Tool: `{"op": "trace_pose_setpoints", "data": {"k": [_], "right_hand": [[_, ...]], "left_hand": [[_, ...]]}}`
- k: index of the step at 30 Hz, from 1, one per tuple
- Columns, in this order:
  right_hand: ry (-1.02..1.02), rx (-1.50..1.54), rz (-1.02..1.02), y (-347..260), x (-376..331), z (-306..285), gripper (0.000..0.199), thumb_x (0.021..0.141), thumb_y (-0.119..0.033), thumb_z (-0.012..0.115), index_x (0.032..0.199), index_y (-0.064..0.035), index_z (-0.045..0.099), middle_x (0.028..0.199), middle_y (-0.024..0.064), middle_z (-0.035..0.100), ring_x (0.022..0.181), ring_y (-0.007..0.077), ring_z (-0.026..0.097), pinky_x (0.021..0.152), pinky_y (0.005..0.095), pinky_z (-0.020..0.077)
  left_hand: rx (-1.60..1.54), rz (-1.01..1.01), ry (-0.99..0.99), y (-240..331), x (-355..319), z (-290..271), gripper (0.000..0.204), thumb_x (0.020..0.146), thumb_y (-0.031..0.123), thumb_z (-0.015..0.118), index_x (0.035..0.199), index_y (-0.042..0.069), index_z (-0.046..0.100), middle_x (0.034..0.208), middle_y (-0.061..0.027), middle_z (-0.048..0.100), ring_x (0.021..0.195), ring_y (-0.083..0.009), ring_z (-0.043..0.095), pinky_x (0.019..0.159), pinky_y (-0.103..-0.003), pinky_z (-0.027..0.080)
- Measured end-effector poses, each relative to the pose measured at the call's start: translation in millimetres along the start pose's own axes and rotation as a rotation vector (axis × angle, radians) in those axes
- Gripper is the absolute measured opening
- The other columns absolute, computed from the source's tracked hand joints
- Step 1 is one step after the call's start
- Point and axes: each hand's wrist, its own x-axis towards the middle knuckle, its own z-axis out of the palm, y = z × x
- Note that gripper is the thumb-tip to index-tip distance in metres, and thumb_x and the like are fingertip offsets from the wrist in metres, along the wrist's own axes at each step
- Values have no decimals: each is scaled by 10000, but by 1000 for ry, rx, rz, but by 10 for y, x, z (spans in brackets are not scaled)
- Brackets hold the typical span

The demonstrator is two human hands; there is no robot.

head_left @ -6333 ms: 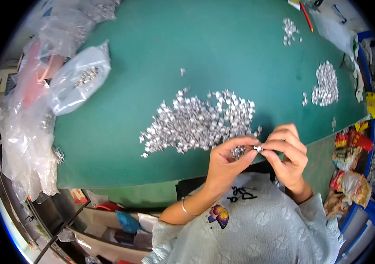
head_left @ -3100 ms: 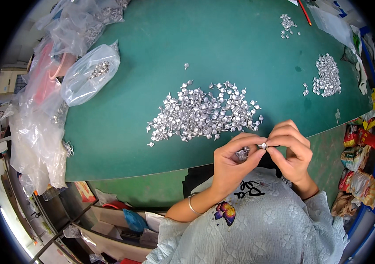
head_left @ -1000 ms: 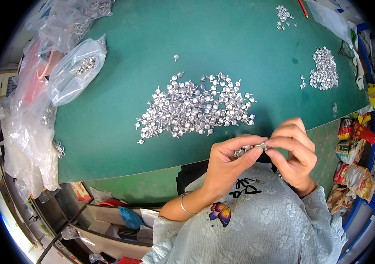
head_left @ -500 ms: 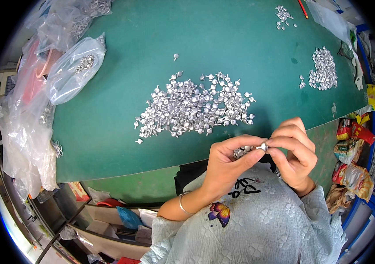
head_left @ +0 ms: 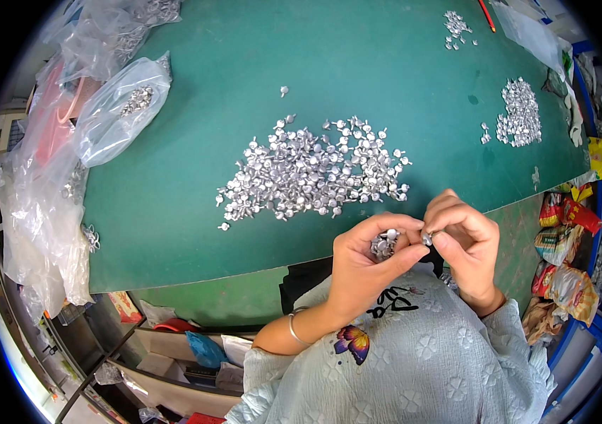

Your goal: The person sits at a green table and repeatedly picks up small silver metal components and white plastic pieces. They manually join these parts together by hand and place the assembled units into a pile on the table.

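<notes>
Right-hand fingers have shifted slightly leftward since half a second ago, and the silver metal stud (head_left: 426,239) they hold has turned. Left-hand thumb and forefinger have parted, laying a cluster of studs (head_left: 384,244) more plainly in view; the large heap of studs (head_left: 308,173) at the centre of the frame looks undisturbed.

At lower right of centre, the right hand (head_left: 469,253) pinches the single stud between thumb and forefinger, with almost no gap beyond the stud itself. The left hand (head_left: 354,265), just beside it, curls loosely around the cluster; its thumb and forefinger tips stand somewhat apart, both close to the pinched stud. Whether either touches it, I cannot tell.

Both hands are near the front edge of the green worktop (head_left: 174,233). A smaller pile of studs (head_left: 520,116) lies toward the right of the frame, a sparse group of studs (head_left: 456,27) at upper right near a red pencil (head_left: 487,15), and a translucent plastic bag (head_left: 106,138) at upper left.
</notes>
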Motion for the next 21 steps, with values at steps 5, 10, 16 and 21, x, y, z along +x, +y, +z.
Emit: {"op": "trace_pose_setpoints", "data": {"k": [5,10,16,21], "right_hand": [[14,380,211,50,-25,32,57,875,-10,553,900,27,589,873,90,584,818,149,525,743,283,419],[28,721,446,114,-40,46,145,922,-107,514,912,25,574,855,75,574,816,130,519,748,271,418],[44,879,567,128,-14,86,161,938,-129,490,915,13,562,818,64,562,805,136,513,748,275,415],[30,914,647,151,149,38,140,936,-137,504,898,-19,569,795,63,561,757,149,520,717,278,423]], "left_hand": [[38,78,-13,-35,29,-15,193,791,-53,653,980,-22,632,846,-30,615,751,-62,527,683,-207,439],[-18,64,-18,-94,28,-46,180,813,-37,639,992,-23,636,874,-31,632,768,-54,537,694,-200,447],[-56,-23,56,-65,22,-32,171,847,-11,612,1017,-25,631,869,-41,629,742,-55,530,677,-204,448],[-227,-126,111,-91,51,-116,181,940,89,501,1046,-29,587,746,-54,548,612,-69,428,525,-197,336]]}}
